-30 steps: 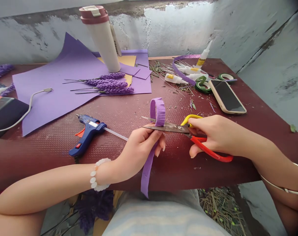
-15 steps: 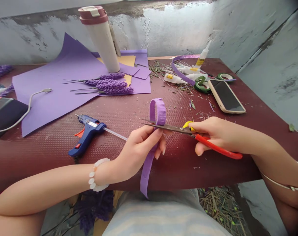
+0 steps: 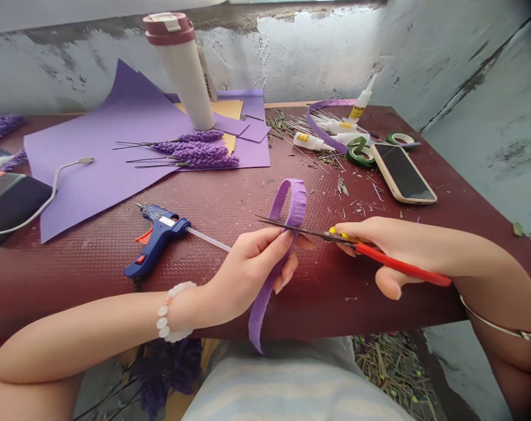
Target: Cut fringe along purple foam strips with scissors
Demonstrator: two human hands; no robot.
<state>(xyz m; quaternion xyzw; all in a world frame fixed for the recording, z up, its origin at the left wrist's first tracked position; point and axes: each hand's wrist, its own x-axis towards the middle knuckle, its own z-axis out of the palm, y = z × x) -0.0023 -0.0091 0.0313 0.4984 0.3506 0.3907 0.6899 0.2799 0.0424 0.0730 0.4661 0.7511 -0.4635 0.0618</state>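
Observation:
Between the thumb and fingers of my left hand (image 3: pixel 252 269) is a long purple foam strip (image 3: pixel 261 316). Its upper end curls over in a loop with small slits along the edge, and its tail hangs over the table's front edge. My right hand (image 3: pixel 388 251) grips scissors (image 3: pixel 392 264) with red and yellow handles. The blades point left and lie across the strip just above my left thumb. To the left of my hands, a blue hot glue gun (image 3: pixel 160 240) lies on its side with a clear glue stick in its back.
Purple foam sheets (image 3: pixel 90 175) cover the back left, with purple flower sprigs (image 3: pixel 204 153) on them and a white tumbler (image 3: pixel 184 76) behind. At the right are a phone (image 3: pixel 403 173), green tape (image 3: pixel 361 153), glue bottles (image 3: pixel 311 141) and scraps. A cable (image 3: pixel 55 184) lies far left.
The strip's loop has shifted a little right and tilted. My right hand has moved slightly right and down with the scissors, its thumb lower and farther from the yellow handle.

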